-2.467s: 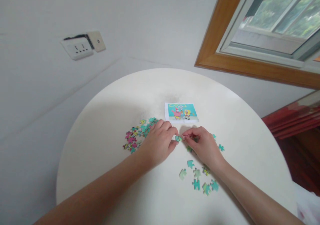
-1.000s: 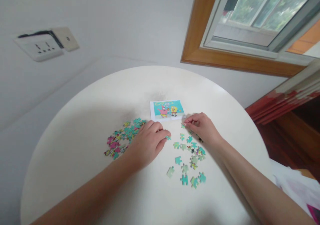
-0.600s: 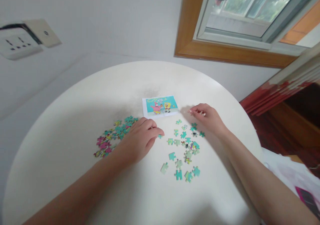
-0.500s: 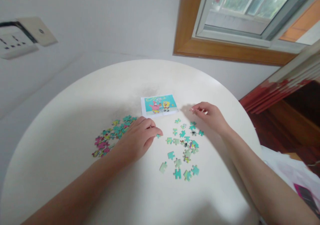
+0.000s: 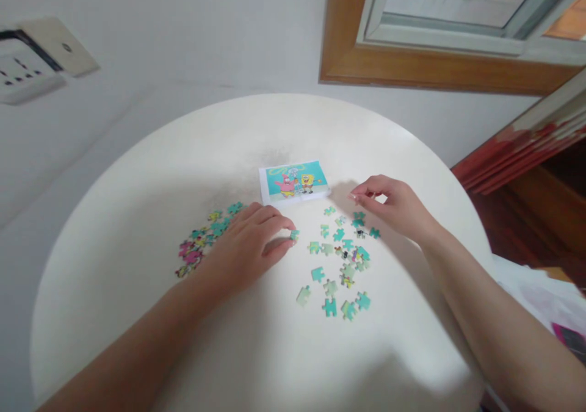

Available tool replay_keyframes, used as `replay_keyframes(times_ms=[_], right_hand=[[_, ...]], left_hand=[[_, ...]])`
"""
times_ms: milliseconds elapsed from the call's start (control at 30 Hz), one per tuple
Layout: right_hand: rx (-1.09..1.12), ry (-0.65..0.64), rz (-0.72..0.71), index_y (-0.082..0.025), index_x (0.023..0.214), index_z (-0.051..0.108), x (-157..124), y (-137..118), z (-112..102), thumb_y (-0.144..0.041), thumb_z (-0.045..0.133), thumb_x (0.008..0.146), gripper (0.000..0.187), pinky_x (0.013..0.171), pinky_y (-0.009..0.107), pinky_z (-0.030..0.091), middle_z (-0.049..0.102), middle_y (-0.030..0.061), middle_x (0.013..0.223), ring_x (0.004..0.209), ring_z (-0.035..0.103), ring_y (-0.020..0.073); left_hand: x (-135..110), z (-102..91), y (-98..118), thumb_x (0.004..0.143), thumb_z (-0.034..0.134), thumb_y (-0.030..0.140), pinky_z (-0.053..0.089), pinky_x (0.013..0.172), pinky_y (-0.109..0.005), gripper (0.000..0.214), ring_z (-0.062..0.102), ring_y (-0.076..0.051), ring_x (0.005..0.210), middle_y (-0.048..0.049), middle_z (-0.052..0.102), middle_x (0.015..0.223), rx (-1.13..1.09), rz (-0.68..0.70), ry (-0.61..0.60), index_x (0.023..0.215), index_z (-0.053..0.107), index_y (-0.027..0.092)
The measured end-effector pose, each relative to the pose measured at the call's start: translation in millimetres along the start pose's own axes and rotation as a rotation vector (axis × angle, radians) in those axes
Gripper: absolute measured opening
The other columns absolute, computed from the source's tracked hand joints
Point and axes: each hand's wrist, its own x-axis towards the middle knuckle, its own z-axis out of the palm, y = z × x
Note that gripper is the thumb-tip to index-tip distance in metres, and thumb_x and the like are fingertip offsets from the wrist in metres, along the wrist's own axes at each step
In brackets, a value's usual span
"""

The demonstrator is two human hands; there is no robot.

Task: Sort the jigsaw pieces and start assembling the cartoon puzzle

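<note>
My left hand (image 5: 249,241) pinches a small teal jigsaw piece (image 5: 294,235) between thumb and forefinger, just above the table. Partly covered by that hand is a heap of mixed jigsaw pieces (image 5: 195,254) in teal, pink and yellow. To the right lie several loose jigsaw pieces (image 5: 329,307), mostly teal and pale green. My right hand (image 5: 389,201) is beyond and to the right of them, thumb and fingertips pressed together; whatever sits between them is too small to name. Between the hands, farther back, lies a picture card (image 5: 295,180) with cartoon figures on teal.
Everything lies on a round white table (image 5: 151,174) against a wall. A wood-framed window (image 5: 439,70) is at the upper right, with a red and white curtain (image 5: 517,149) below it. A wall socket (image 5: 27,70) is at the left. White sheets (image 5: 535,296) lie beyond the table's right edge.
The view has tilted and shifted slightly. My left thumb and forefinger now hold the teal piece, which was partly hidden under the fingertips before. My right hand keeps its pinch in nearly the same place.
</note>
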Motion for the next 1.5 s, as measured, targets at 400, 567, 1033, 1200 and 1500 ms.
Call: replay_keyframes(times_ms=[400,567,1033,1200,1500], right_hand=[[-0.051,-0.384,-0.296,-0.026,0.098,0.078,-15,-32,14,-0.017,0.060,0.087,0.023,0.088,0.033,0.048,0.072,0.0054,0.099,0.098,0.064,0.0202],[-0.074,-0.389,-0.291,-0.026,0.093,0.078,-15,-30,16,-0.014,0.060,0.087,0.023,0.089,0.034,0.048,0.072,0.0047,0.097,0.097,0.064,0.0207],[-0.091,-0.363,-0.360,-0.019,0.104,0.075,-14,-24,14,-0.016,0.057,0.093,0.021,0.087,0.035,0.048,0.072,0.0087,0.100,0.097,0.063,0.0213],[-0.125,-0.309,-0.337,-0.019,0.103,0.076,-10,-16,10,-0.017,0.056,0.092,0.023,0.084,0.034,0.049,0.073,0.0069,0.097,0.094,0.062,0.0199],[-0.116,-0.266,-0.288,-0.021,0.102,0.076,-9,-9,4,-0.016,0.054,0.091,0.025,0.084,0.034,0.049,0.072,0.0055,0.094,0.093,0.062,0.0192]], left_hand=[[0,2.9,3,0.091,0.063,0.021,0.042,0.094,-0.041,0.015,0.053,-0.025,0.102,-0.0053,0.063,0.105,0.006,-0.008,-0.016,0.106,0.064,0.019],[0,2.8,5,0.091,0.062,0.020,0.042,0.096,-0.041,0.017,0.053,-0.025,0.105,-0.0057,0.063,0.108,0.004,-0.025,-0.020,0.108,0.064,0.019],[-1,2.5,5,0.094,0.060,0.024,0.042,0.095,-0.042,0.017,0.053,-0.026,0.104,-0.0059,0.062,0.105,0.030,-0.015,-0.035,0.109,0.066,0.019],[-2,2.1,3,0.093,0.060,0.025,0.042,0.096,-0.041,0.017,0.053,-0.026,0.104,-0.0057,0.062,0.105,0.030,-0.003,-0.030,0.108,0.065,0.020],[-1,2.5,0,0.093,0.061,0.029,0.042,0.096,-0.042,0.017,0.053,-0.026,0.104,-0.0053,0.063,0.106,0.034,0.006,-0.036,0.107,0.065,0.021]])
